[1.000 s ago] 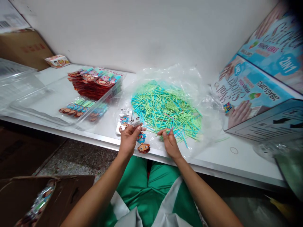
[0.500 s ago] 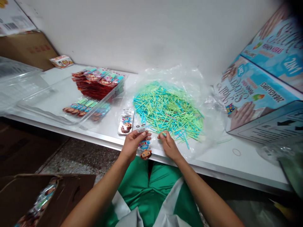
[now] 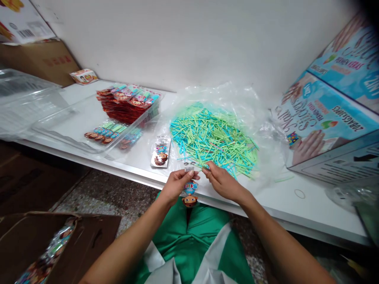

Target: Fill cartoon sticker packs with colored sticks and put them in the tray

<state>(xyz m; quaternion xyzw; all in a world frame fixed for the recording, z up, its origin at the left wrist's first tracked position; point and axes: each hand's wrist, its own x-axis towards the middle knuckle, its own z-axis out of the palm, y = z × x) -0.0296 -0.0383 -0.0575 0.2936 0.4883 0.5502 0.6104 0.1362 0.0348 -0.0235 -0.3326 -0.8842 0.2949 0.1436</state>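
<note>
My left hand (image 3: 178,184) pinches a small printed packet (image 3: 190,188) with a cartoon face at its lower end, held over the table's front edge. Just to the right, my right hand (image 3: 219,178) is closed on thin green and blue sticks, whose tips reach toward the packet's top. How many sticks it holds I cannot make out. A large heap of green and blue sticks (image 3: 213,138) lies beyond my hands on a clear plastic bag (image 3: 263,150). Left of the heap, a flat stack of similar packets (image 3: 161,152) rests on the table.
A clear plastic tray (image 3: 68,118) holds a tall pile of red packets (image 3: 124,106) and a row of packets (image 3: 105,132). Blue printed boxes (image 3: 328,122) stand at right, near a rubber band (image 3: 299,193). An open carton (image 3: 97,232) with packets sits low at left.
My right hand has turned and brought its sticks closer to the top of the packet. My left hand, still holding the packet, sits slightly lower and farther right in view.
</note>
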